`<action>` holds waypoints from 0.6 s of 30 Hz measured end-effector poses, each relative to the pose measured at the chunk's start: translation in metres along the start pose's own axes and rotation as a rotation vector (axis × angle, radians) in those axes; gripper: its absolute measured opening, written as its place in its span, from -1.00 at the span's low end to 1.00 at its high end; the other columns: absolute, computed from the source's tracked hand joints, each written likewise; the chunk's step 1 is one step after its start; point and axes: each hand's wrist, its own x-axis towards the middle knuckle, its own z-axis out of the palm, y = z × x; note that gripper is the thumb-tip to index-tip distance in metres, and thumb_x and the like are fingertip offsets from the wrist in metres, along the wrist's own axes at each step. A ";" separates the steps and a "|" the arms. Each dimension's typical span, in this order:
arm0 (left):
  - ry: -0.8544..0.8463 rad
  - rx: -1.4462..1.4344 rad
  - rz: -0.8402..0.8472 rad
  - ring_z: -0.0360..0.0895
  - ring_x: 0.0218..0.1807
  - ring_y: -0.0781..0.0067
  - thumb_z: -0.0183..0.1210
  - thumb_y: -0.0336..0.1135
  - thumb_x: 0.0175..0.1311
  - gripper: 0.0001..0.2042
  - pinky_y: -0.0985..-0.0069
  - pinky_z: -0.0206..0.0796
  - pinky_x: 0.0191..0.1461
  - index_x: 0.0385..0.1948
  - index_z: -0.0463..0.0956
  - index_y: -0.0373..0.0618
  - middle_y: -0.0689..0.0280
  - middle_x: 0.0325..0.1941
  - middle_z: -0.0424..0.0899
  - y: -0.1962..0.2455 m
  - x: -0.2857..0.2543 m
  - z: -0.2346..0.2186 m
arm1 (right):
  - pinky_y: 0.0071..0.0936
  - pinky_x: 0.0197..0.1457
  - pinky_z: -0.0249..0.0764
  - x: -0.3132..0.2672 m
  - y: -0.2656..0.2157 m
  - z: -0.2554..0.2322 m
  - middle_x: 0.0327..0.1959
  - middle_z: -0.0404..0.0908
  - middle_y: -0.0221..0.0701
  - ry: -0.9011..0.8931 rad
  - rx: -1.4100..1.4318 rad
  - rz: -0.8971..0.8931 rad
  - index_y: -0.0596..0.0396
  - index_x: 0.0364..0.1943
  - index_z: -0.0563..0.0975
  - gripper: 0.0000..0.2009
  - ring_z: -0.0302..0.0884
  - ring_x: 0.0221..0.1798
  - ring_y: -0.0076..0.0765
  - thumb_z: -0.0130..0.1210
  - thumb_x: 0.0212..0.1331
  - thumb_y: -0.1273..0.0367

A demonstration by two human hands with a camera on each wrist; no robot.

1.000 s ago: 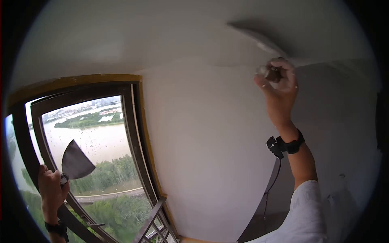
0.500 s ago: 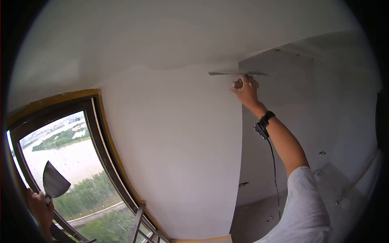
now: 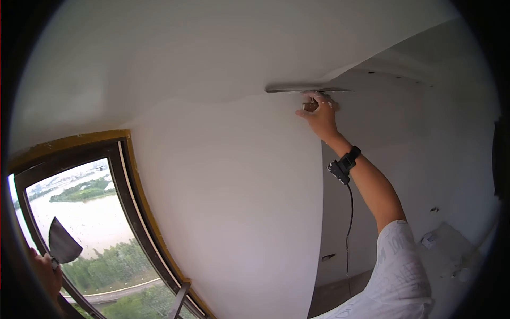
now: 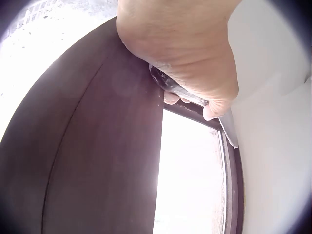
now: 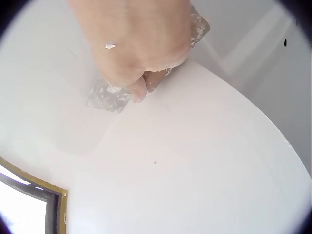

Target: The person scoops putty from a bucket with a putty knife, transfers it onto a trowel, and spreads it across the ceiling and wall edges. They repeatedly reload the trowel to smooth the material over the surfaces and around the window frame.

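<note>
Overhead in the head view, my right hand [image 3: 322, 116] grips the handle of a plastering trowel [image 3: 287, 89], its long thin blade nearly edge-on where ceiling and wall meet. In the right wrist view, fingers wrap the handle, and the putty-smeared blade [image 5: 109, 99] lies close along the white surface. At lower left, my left hand [image 3: 47, 272] holds a putty knife [image 3: 65, 243] with its fan-shaped blade pointing up in front of the window. The left wrist view shows its dark handle [image 4: 178, 88] inside the curled fingers, beside the brown window frame [image 4: 107, 146].
A window [image 3: 95, 218] with a dark frame and yellowish edging stands left, with river and trees outside. White wall [image 3: 228, 196] runs to a vertical corner, beyond which lies a darker recess [image 3: 372, 122]. A black cable [image 3: 349, 228] hangs from the right wrist camera.
The trowel has swung from a slanted position at upper right to nearly level, shifting left and slightly down in view. The window and the left hand's putty knife appear farther lower left.
</note>
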 end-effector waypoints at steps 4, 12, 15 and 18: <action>0.159 0.068 0.084 0.36 0.20 -0.22 0.31 -0.42 0.01 -0.44 -0.04 0.15 0.28 0.11 0.32 -0.31 -0.14 0.03 0.42 -0.041 -0.022 0.068 | -0.46 -0.06 0.44 0.002 -0.046 -0.064 -0.39 0.56 -0.57 -0.049 0.114 0.045 0.08 -0.14 0.57 -0.62 0.51 -0.34 -0.58 0.38 -0.13 0.45; 0.214 -0.017 0.204 0.44 -0.13 -0.23 0.25 -0.47 0.08 -0.50 0.00 0.24 0.04 0.10 0.33 -0.35 -0.10 -0.22 0.47 -0.046 -0.022 0.067 | -0.58 -0.17 0.52 -0.017 -0.130 -0.180 -0.21 0.48 -0.42 0.057 0.538 -0.160 0.12 -0.07 0.46 -0.62 0.48 -0.18 -0.56 0.32 0.00 0.50; 0.093 -0.006 0.158 0.39 0.06 -0.28 0.24 -0.41 0.08 -0.54 -0.05 0.17 0.21 0.04 0.36 -0.33 -0.14 -0.12 0.44 -0.017 -0.005 0.011 | -0.51 -0.08 0.50 -0.034 -0.132 -0.158 -0.20 0.49 -0.42 0.116 0.388 -0.264 0.09 -0.11 0.43 -0.63 0.49 -0.16 -0.53 0.33 0.00 0.47; 0.068 0.025 0.151 0.28 0.21 -0.29 0.25 -0.32 0.07 -0.53 -0.12 0.06 0.30 0.02 0.36 -0.31 -0.14 -0.03 0.41 -0.010 -0.001 0.002 | -0.43 -0.03 0.44 -0.042 -0.117 -0.102 -0.21 0.51 -0.41 -0.065 0.066 -0.170 0.04 -0.12 0.42 -0.59 0.50 -0.22 -0.48 0.38 -0.03 0.42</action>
